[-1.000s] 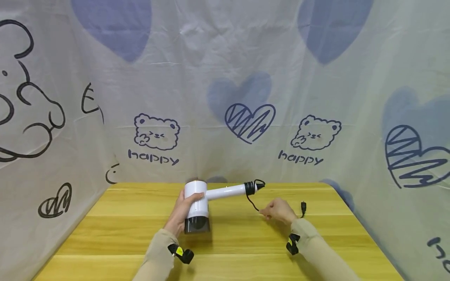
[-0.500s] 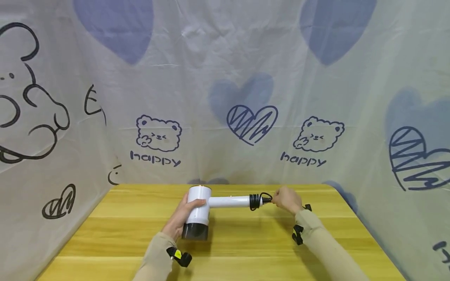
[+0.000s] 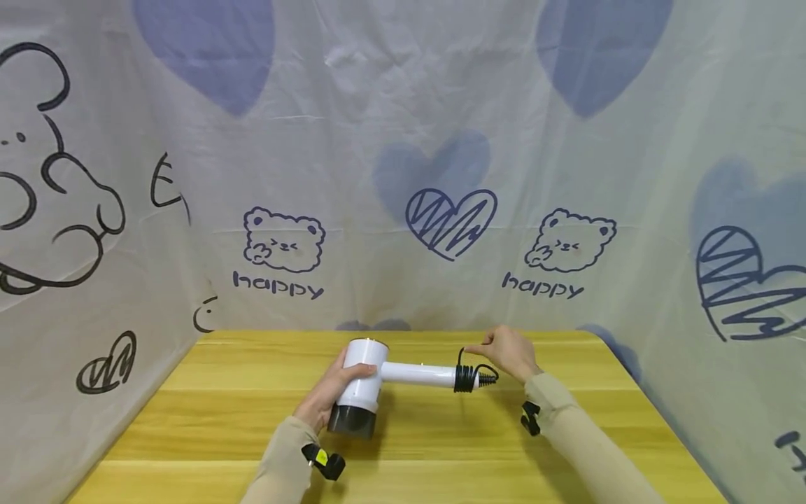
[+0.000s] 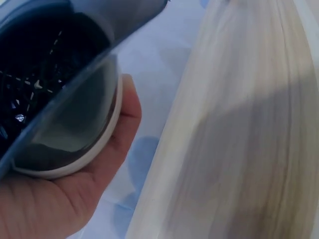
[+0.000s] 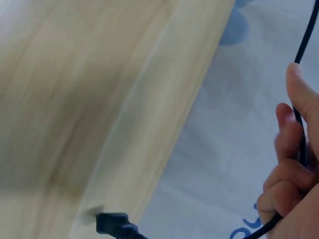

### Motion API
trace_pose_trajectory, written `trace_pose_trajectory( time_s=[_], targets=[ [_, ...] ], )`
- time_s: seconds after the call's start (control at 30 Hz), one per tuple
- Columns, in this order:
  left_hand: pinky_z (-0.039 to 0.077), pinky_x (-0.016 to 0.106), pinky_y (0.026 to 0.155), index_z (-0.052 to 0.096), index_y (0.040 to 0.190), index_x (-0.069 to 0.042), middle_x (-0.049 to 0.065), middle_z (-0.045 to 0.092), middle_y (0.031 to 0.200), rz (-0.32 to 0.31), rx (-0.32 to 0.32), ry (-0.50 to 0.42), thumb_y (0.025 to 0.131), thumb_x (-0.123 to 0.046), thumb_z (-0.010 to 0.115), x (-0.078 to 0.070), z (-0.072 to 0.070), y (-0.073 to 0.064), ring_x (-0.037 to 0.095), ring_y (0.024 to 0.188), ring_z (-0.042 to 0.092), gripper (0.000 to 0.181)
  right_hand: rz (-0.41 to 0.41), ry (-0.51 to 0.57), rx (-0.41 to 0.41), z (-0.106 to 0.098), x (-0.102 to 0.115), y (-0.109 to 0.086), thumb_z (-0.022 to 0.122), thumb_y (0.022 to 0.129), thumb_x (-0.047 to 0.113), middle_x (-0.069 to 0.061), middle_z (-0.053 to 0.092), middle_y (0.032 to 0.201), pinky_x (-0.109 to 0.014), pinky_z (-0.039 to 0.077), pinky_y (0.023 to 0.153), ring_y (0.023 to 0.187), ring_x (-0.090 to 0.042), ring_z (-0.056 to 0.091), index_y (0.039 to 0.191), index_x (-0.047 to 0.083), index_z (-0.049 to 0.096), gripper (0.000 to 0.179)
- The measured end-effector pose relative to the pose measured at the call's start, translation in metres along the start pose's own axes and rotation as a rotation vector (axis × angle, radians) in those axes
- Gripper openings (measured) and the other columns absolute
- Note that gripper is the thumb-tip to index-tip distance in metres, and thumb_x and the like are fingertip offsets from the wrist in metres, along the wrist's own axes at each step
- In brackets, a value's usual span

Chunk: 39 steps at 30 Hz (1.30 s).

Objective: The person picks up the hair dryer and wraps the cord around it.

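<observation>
White hair dryer (image 3: 403, 373) over table (image 3: 208, 420); your left hand (image 3: 334, 387) grips barrel (image 3: 361, 390), right hand (image 3: 510, 352) pinches black cord (image 3: 464, 379) near end of handle (image 3: 434, 376). Hold barrel steady; guide cord with even tension.

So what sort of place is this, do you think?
Probably a makeshift recording booth, though I can't be sure: wrinkled sheets printed with hearts and bears surround the wood-grain table on three visible sides, and small black devices sit at both wrists.
</observation>
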State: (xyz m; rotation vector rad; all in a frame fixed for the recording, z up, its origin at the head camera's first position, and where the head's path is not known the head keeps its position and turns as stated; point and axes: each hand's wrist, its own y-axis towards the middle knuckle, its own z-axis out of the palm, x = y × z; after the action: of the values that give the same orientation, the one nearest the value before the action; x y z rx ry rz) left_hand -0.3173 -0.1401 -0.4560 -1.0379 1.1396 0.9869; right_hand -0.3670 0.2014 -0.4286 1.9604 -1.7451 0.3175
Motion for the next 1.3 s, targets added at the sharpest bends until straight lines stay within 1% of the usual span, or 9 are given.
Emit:
trace_pose_trajectory(
  time_s=[0.1, 0.23, 0.33, 0.5, 0.6, 0.73, 0.97, 1.2, 1.3],
  targets=[
    [0.058, 0.04, 0.072, 0.025, 0.151, -0.03, 0.019, 0.056, 0.113, -0.003, -0.015, 0.021, 0.085, -0.026, 0.069, 0.0, 0.0, 0.0, 0.027, 0.087, 0.062, 0.079, -0.029, -0.004, -0.042, -0.006, 0.004, 0.0, 0.074, 0.078, 0.056, 0.01, 0.033, 0.046, -0.018, 0.018, 0.04, 0.044, -0.005, 0.022, 0.053, 0.017, 0.054, 0.051],
    [0.058, 0.04, 0.071, 0.026, 0.151, -0.026, 0.02, 0.057, 0.113, 0.014, -0.03, 0.065, 0.084, -0.028, 0.071, -0.002, 0.0, 0.001, 0.027, 0.085, 0.063, 0.08, -0.059, -0.034, -0.083, -0.014, 0.011, 0.0, 0.074, 0.08, 0.053, 0.008, 0.045, 0.048, -0.018, 0.017, 0.039, 0.043, -0.005, 0.022, 0.075, 0.015, 0.076, 0.038],
    [0.058, 0.04, 0.071, 0.027, 0.15, -0.023, 0.02, 0.057, 0.114, 0.025, -0.038, 0.094, 0.083, -0.028, 0.073, -0.002, 0.0, 0.002, 0.027, 0.085, 0.063, 0.082, -0.092, -0.05, -0.114, -0.019, 0.018, -0.002, 0.077, 0.079, 0.048, 0.006, 0.061, 0.058, -0.018, 0.017, 0.038, 0.042, -0.006, 0.025, 0.087, 0.016, 0.079, 0.034],
    [0.059, 0.041, 0.069, 0.027, 0.149, -0.02, 0.02, 0.058, 0.111, 0.014, -0.073, 0.107, 0.083, -0.028, 0.074, -0.001, -0.001, 0.002, 0.027, 0.083, 0.064, 0.082, -0.208, -0.053, -0.17, -0.022, 0.032, -0.003, 0.078, 0.08, 0.043, 0.001, 0.074, 0.075, -0.018, 0.018, 0.037, 0.041, -0.005, 0.028, 0.087, 0.016, 0.078, 0.028],
    [0.059, 0.04, 0.069, 0.027, 0.149, -0.019, 0.019, 0.06, 0.108, -0.007, -0.07, 0.102, 0.083, -0.03, 0.073, 0.001, -0.002, 0.003, 0.027, 0.081, 0.064, 0.082, -0.264, -0.062, -0.211, -0.021, 0.036, -0.003, 0.078, 0.081, 0.041, 0.004, 0.068, 0.064, -0.018, 0.016, 0.036, 0.04, -0.005, 0.024, 0.087, 0.016, 0.079, 0.025],
    [0.059, 0.039, 0.069, 0.026, 0.149, -0.017, 0.017, 0.061, 0.105, -0.032, -0.028, 0.103, 0.085, -0.031, 0.071, 0.002, -0.002, 0.005, 0.025, 0.081, 0.065, 0.08, -0.31, -0.093, -0.252, -0.019, 0.035, -0.004, 0.078, 0.081, 0.041, 0.009, 0.053, 0.049, -0.017, 0.014, 0.035, 0.038, -0.003, 0.017, 0.087, 0.017, 0.079, 0.024],
    [0.06, 0.04, 0.069, 0.03, 0.147, -0.017, 0.017, 0.061, 0.106, -0.032, 0.011, 0.137, 0.085, -0.031, 0.07, 0.0, -0.002, 0.005, 0.025, 0.08, 0.066, 0.075, -0.344, -0.096, -0.265, -0.017, 0.034, -0.007, 0.079, 0.078, 0.042, 0.007, 0.062, 0.055, -0.016, 0.013, 0.036, 0.038, 0.001, 0.014, 0.086, 0.019, 0.079, 0.025],
    [0.06, 0.041, 0.067, 0.028, 0.149, -0.018, 0.019, 0.061, 0.109, -0.033, -0.04, 0.17, 0.083, -0.033, 0.073, 0.0, 0.003, 0.004, 0.026, 0.081, 0.066, 0.082, -0.342, -0.075, -0.263, -0.015, 0.036, -0.014, 0.078, 0.079, 0.041, 0.013, 0.037, 0.042, -0.016, 0.012, 0.036, 0.038, 0.002, 0.012, 0.087, 0.018, 0.08, 0.024],
    [0.06, 0.04, 0.067, 0.029, 0.148, -0.016, 0.019, 0.06, 0.11, -0.022, -0.051, 0.198, 0.082, -0.033, 0.074, 0.0, 0.006, 0.003, 0.027, 0.081, 0.065, 0.082, -0.339, -0.054, -0.242, -0.015, 0.039, -0.016, 0.077, 0.081, 0.04, 0.009, 0.037, 0.041, -0.015, 0.013, 0.035, 0.037, 0.002, 0.013, 0.088, 0.018, 0.08, 0.023]
  ],
)
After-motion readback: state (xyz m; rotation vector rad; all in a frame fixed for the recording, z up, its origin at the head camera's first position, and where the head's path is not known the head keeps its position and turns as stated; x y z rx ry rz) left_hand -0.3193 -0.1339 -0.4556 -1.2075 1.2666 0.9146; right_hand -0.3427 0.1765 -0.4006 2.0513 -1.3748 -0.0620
